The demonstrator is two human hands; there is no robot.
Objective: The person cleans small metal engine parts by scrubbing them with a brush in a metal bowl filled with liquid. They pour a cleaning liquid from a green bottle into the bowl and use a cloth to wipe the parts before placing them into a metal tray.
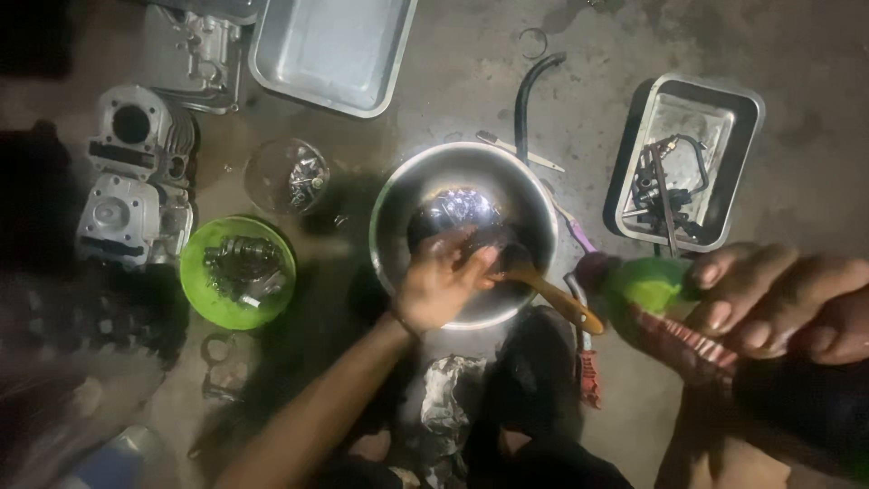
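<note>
Head view: green bowl (237,272), engine parts (136,172), trays (333,50) surround steel bowl (534,195)

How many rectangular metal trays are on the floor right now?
2. One large tray sits at the top, left of centre, cut off by the frame edge. A smaller tray holding dark metal parts sits at the right, above the right hand. Others may lie out of view.

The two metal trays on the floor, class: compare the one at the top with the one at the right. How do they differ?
The top tray looks larger and is cut off by the frame's upper edge; the right tray looks smaller and shows whole. The top tray appears bare inside; the right tray holds dark metal parts. Both are shiny, rectangular, round-cornered and rest on the floor.
</note>
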